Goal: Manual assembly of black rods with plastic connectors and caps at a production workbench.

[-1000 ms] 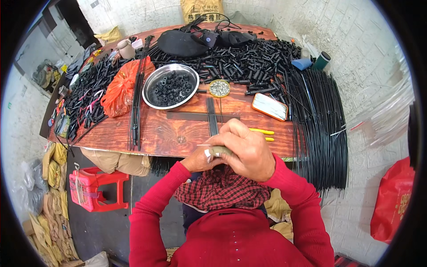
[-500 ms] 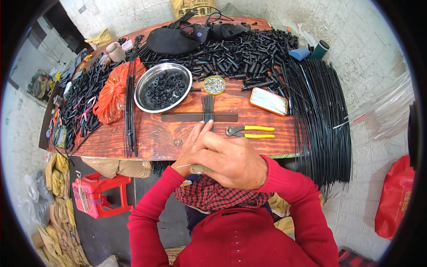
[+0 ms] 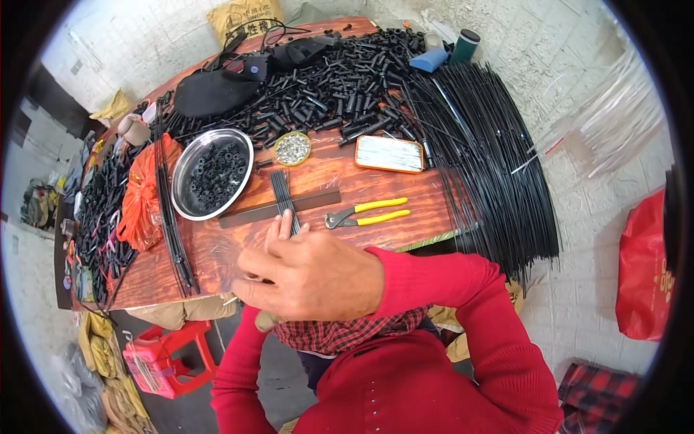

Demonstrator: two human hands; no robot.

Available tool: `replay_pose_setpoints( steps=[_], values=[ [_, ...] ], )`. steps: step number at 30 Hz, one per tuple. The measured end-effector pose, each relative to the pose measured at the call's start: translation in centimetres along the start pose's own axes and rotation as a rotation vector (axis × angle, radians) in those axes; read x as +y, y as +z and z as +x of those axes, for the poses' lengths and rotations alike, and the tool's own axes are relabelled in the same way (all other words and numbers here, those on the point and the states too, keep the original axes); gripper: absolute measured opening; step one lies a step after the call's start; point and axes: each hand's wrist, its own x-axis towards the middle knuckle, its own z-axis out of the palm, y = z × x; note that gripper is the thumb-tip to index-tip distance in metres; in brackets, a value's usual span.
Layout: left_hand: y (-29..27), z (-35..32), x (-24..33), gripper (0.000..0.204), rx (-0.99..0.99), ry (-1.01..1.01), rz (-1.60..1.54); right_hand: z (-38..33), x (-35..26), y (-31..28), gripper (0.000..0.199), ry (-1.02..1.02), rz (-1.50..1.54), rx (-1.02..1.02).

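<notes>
Black rods (image 3: 280,186) lie across the dark bar (image 3: 318,201). On its near side, my left fingers (image 3: 288,218) touch them, partly behind my right hand (image 3: 318,278); either's grip is indiscernible. Uneven pressure could splay them.

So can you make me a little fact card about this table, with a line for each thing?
Left hand: mostly hidden behind the right hand, fingertips at the rods
Right hand: in front of the left; its grip is hidden
Rods: thin, dark, lying across the bar
Pliers: yellow handles, lying on the table
Bowl: shiny metal, with black rings inside
Dish: round, with small silvery bits
Tin: orange rim, pale inside
Far side: heap of black tubes
</notes>
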Motion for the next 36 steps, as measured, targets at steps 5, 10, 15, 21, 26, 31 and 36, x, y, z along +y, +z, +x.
replay_pose_setpoints(
  steps=[5,10,15,21,26,31,36],
  values=[
    [-1.5,0.7,0.7,0.077,-0.212,0.298,1.129,-2.5,5.0,-4.0,0.046,0.2,0.383,0.095],
    [-1.8,0.7,1.2,0.101,-0.281,0.151,1.27,-11.8,15.9,-2.5,0.014,0.64,-0.219,-0.185],
    [-2.1,0.7,0.9,0.1,-0.258,0.131,1.279,-15.5,20.0,0.0,0.009,0.703,-0.25,-0.24],
    [-2.7,0.9,0.7,0.096,-0.256,0.159,1.183,-15.0,21.0,0.0,0.008,0.766,-0.233,-0.311],
    [-3.0,1.1,1.2,0.076,-0.276,0.12,1.259,-14.3,21.7,-1.3,0.011,0.912,-0.132,-0.209],
    [-3.4,1.2,0.7,0.083,-0.272,0.126,1.231,-11.9,22.3,0.0,0.024,0.962,0.227,-0.22],
    [-3.7,1.1,0.7,0.085,-0.266,0.11,1.209,-7.2,21.2,6.5,0.036,0.578,0.4,-0.415]
  ],
)
